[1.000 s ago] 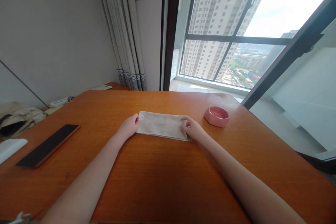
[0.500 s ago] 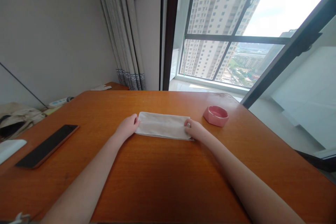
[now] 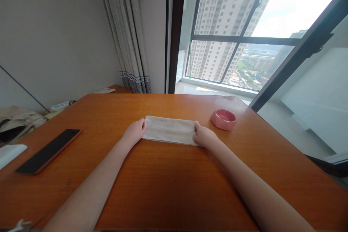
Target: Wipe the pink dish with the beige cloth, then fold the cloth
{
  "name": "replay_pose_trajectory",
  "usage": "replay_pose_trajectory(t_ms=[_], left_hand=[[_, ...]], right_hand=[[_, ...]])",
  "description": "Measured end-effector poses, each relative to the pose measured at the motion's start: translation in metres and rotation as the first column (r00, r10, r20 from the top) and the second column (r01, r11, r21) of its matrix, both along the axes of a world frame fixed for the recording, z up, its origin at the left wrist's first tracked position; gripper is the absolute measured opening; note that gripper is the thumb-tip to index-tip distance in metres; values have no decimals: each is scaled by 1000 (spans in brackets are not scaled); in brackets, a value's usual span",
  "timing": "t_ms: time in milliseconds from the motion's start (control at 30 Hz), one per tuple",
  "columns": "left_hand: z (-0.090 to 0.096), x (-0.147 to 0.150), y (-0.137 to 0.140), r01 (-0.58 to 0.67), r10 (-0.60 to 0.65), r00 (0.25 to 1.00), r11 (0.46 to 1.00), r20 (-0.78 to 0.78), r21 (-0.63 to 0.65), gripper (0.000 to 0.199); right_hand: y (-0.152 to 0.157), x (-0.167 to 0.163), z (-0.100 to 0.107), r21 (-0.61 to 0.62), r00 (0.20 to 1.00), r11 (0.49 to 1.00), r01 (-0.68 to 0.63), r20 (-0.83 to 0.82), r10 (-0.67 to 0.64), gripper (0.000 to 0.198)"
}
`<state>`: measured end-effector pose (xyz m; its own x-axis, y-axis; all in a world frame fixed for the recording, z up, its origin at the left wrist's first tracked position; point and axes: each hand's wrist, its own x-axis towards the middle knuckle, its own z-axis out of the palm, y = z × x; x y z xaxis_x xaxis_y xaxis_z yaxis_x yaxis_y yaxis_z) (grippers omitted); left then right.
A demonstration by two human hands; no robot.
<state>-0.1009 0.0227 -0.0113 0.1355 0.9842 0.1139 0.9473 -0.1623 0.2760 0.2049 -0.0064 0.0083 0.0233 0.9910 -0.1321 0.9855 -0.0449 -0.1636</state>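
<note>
A white cloth, folded into a long strip, lies across the middle of the wooden table. My left hand is closed on its left end, thumb against the edge. At the opposite end my right hand pinches the cloth's right edge, the fingertips partly hidden. Both forearms reach in from the bottom of the view. Just beyond my right hand stands a pink faceted bowl, apart from the cloth.
On the table's left lies a long black flat object with a reddish edge. A white item sits beside it at the frame's edge. A grey curtain hangs behind, and a large window is at the back right.
Both hands and the cloth have shifted slightly to the right. The right hand's fingers have closed more tightly on the cloth's end. The bowl has not moved.
</note>
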Motion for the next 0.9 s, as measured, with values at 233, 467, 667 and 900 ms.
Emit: replay_pose_trajectory(t_ms=[233,467,667,900], left_hand=[[0,32,-4,328,-327,944,929,-38,172,47],[-20,26,10,122,-125,992,988,-27,-92,54],[-8,12,10,-124,125,992,990,-8,63,44],[-3,6,2,-145,136,988,981,-71,-129,34]], right_hand=[[-2,-18,-6,411,945,862,-297,-4,328,32],[1,-21,-37,148,975,965,-216,-12,221,65],[0,-21,-37,121,989,983,-137,-42,143,71],[1,-22,-41,181,986,975,-131,-75,146,67]])
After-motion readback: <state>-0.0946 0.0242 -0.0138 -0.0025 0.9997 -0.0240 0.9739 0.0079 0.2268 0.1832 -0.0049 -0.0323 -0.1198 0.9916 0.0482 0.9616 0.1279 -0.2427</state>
